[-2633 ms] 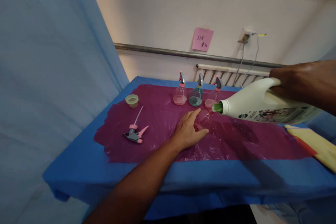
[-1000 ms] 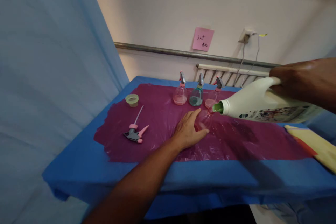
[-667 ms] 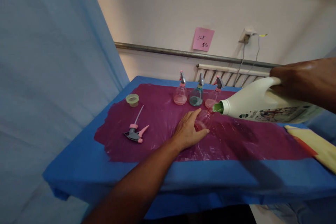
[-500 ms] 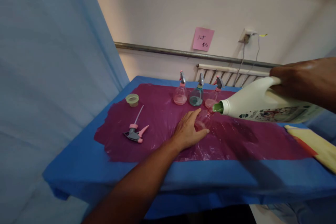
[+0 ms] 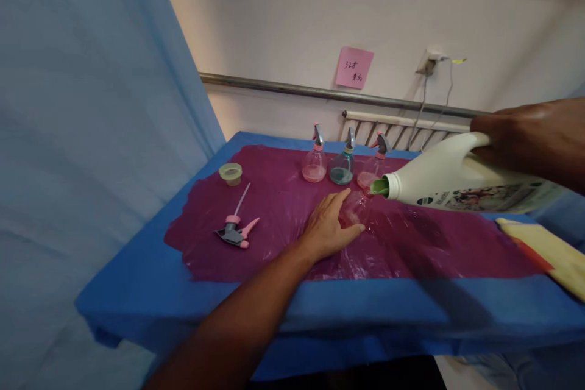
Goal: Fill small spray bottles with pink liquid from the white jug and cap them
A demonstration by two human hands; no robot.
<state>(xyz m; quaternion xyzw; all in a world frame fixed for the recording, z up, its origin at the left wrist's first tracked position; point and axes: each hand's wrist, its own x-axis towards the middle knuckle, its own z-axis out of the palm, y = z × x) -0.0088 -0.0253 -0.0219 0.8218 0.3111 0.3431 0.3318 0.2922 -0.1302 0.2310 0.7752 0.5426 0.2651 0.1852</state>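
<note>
My left hand [image 5: 329, 225] is wrapped round a clear pink spray bottle [image 5: 357, 208] with its top off, tilted to the right. My right hand [image 5: 507, 134] grips the handle of a large cream jug [image 5: 439, 180], which lies nearly level. The jug's green spout [image 5: 379, 186] meets the mouth of the tilted bottle; whether liquid flows between them I cannot make out. Left of my left hand lies a grey and pink spray trigger head [image 5: 235, 234] with its white tube pointing up and away.
Behind stand a pink spray bottle [image 5: 314, 167], a teal one [image 5: 342, 167] and another pink one [image 5: 371, 170], trigger heads on. A pale green cap [image 5: 231, 174] sits at left. Yellow gloves or cloth [image 5: 543, 250] lie at right. Purple sheeting [image 5: 274, 195] covers the blue table.
</note>
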